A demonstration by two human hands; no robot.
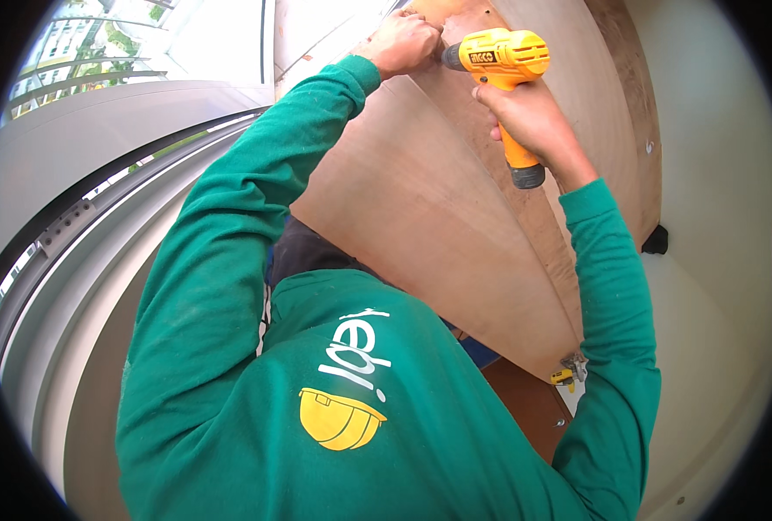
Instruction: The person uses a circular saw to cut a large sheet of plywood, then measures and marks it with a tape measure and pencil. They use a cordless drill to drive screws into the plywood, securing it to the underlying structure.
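A yellow cordless drill [509, 56] with a black chuck is in my right hand [535, 122], whose fingers wrap round its handle. The drill points left, its chuck close to my left hand [401, 42]. That hand is closed, fingers curled together at the far edge of a light-brown wooden panel [403, 182]. Whatever its fingertips pinch, if anything, is too small or hidden to make out. The drill's tip is partly lost behind the left fingers, so contact with a screw cannot be seen.
On the left runs a window frame with metal tracks [65, 227]. A pale wall [716, 286] rises at the right. A small yellow-and-grey tool [565, 376] lies by the panel's near corner, and a black object [656, 240] sits against the panel's right edge.
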